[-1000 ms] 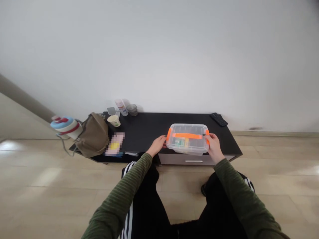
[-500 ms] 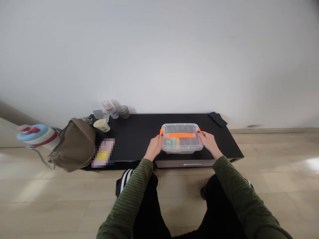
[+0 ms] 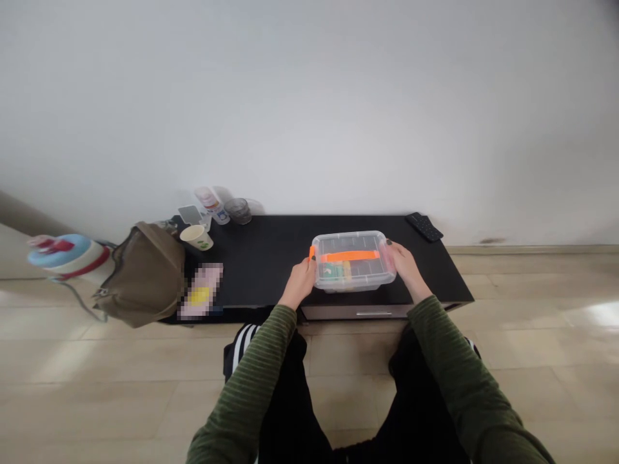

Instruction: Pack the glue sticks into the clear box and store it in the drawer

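A clear plastic storage box [image 3: 355, 271] with an orange carrying handle [image 3: 351, 256] on its lid is between my hands at the front of the black cabinet [image 3: 271, 258]. Green and yellowish items show through its left part. My left hand [image 3: 300, 280] grips the left end, its thumb at the orange side latch [image 3: 312, 252]. At the right end my right hand [image 3: 407, 265] holds the box with the thumb on the rim. The right latch does not show clearly, and the fingers under the box are hidden.
A remote control [image 3: 424, 227] lies at the back right. On the left are a paper cup [image 3: 196, 237], a spray bottle [image 3: 213, 205], a glass bowl [image 3: 238, 211], a brown bag [image 3: 141, 277] and a large blue-lidded bottle [image 3: 72, 256]. A wall rises behind the cabinet.
The box's right end has risen a little, so the box looks slightly tilted. The orange right latch, visible before, no longer shows clearly. The view has shifted slightly.
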Tool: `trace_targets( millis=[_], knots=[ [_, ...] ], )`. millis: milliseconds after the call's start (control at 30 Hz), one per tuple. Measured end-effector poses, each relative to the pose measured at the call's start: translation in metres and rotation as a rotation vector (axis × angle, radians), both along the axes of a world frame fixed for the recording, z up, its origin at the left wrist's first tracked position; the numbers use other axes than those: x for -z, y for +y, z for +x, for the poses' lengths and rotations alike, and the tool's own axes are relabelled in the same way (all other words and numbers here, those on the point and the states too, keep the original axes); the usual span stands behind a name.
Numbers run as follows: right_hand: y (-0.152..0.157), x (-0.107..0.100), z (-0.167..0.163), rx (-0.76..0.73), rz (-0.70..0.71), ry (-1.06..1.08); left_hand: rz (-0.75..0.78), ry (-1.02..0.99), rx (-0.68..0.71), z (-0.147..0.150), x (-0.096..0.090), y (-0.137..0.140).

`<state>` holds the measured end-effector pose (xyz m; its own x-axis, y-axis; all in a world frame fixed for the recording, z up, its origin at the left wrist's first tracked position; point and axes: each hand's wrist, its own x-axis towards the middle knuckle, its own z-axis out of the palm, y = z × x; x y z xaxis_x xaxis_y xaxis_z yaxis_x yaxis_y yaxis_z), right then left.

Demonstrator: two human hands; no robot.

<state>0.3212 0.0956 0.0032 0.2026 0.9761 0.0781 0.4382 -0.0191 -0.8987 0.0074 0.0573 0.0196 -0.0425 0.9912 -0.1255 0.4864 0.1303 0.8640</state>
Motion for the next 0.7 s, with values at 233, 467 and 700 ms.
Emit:
trace_targets(
  millis=[233,467,700],
  knots=[
    [-0.003,-0.007,-0.006,-0.136,-0.055,-0.045,-0.063,-0.119,-0.069,0.001,0.004,0.002],
    [-0.015,-0.02,-0.01,-0.095,0.015,-0.224,-0.027,-0.16,-0.1,0.002,0.008,0.003],
    [-0.018,-0.015,-0.014,0.06,0.226,0.228,-0.024,-0.197,-0.107,0.0,0.016,0.009]
  ],
)
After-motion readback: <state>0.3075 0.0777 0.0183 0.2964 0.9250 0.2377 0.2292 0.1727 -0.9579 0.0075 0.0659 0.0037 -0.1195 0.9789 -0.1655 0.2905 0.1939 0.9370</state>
